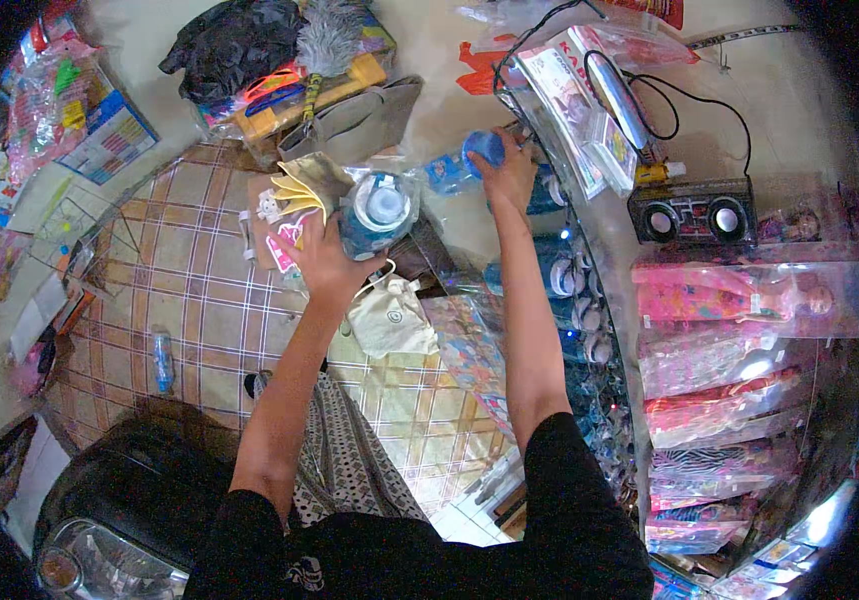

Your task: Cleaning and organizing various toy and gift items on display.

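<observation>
My left hand (330, 259) is curled against a blue bottle (378, 214) with a white top, wrapped in clear plastic. Its thumb lies along the near side of the wrap. Beside its fingers are yellow folded pieces (298, 191) and a pink-and-white package (287, 247). Farther right, my right hand (512, 174) grips a round blue object (484, 150), perhaps a lid or small cup; the palm hides part of it. Just below the left hand's thumb hangs or lies a cream drawstring pouch (392, 319); its support is unclear.
Bagged dolls (744, 300) line the right side, below a black toy radio (692, 217). Several blue bottles (549, 277) stand along the shelf edge. A grey bag (354, 120) and black plastic bag (238, 56) sit ahead. A motorcycle (129, 487) stands at lower left.
</observation>
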The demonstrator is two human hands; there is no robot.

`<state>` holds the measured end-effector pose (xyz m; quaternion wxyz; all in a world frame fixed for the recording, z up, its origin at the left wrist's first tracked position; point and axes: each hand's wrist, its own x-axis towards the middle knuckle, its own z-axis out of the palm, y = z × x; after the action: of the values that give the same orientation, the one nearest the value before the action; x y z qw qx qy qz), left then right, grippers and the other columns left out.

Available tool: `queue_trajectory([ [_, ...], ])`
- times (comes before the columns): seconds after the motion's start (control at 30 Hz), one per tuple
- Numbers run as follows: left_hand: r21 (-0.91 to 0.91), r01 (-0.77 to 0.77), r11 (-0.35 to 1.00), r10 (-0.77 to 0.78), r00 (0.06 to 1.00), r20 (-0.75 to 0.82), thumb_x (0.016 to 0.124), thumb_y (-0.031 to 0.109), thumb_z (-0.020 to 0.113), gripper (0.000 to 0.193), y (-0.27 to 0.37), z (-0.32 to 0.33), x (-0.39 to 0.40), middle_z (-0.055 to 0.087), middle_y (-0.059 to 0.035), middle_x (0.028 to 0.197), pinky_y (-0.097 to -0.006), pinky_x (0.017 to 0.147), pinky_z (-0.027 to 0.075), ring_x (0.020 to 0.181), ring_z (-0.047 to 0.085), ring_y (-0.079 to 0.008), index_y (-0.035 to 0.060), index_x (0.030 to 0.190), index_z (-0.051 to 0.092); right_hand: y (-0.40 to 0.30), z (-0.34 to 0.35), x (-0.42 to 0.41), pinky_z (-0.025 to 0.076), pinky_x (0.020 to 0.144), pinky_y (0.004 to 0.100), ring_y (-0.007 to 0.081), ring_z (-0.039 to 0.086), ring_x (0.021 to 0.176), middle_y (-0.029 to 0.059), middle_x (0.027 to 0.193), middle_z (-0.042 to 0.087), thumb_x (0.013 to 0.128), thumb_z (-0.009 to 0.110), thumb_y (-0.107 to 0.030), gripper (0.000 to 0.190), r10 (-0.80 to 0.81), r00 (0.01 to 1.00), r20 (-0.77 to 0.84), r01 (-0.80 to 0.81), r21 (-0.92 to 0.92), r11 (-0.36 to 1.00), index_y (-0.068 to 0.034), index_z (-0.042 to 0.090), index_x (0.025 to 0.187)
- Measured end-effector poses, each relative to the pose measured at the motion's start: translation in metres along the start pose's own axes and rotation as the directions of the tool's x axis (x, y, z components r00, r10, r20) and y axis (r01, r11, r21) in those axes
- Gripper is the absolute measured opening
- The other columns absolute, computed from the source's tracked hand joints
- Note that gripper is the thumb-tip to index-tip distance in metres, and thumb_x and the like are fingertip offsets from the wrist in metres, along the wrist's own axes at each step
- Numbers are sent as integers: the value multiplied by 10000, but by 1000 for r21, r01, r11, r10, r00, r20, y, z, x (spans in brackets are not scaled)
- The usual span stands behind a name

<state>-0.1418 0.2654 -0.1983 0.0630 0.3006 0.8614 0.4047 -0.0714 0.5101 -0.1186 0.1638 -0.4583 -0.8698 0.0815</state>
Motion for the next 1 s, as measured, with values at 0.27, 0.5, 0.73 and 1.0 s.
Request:
queue_trajectory([
  [0.27,7,-16,1000,16,999,-32,378,404,800,755,3,7,-10,469,-115,1075,-643,975,5,1064,446,-272,11,975,557,0,-9,-5,387,900,425,379,415,1136,212,1248,412,659,704,-386,591,-2,1000,29,1,54,999,-186,511,1181],
  [0.5,138,-74,988,76,997,-5,419,483,763,814,5,10,-23,464,-121,1130,-665,958,30,1106,432,-276,17,1043,528,-21,-32,-89,389,906,395,341,503,1065,218,1148,516,743,624,-415,654,-214,968,-129,240,247,939,1,442,1214],
  [0.73,112,-184,977,165,974,158,422,476,757,784,22,13,-51,488,-141,1103,-678,958,9,1079,462,-272,7,1013,546,-25,17,-190,403,879,353,276,512,1039,185,1137,499,586,805,-285,870,115,978,176,-208,724,658,-6,319,1252],
  [1.0,160,-187,969,141,956,258,460,522,738,826,16,19,-66,478,-146,1114,-701,931,-23,1118,431,-278,18,1078,524,-12,3,-187,347,912,305,219,443,1067,173,1174,440,625,783,-160,840,230,969,87,-239,565,790,55,256,1244],
])
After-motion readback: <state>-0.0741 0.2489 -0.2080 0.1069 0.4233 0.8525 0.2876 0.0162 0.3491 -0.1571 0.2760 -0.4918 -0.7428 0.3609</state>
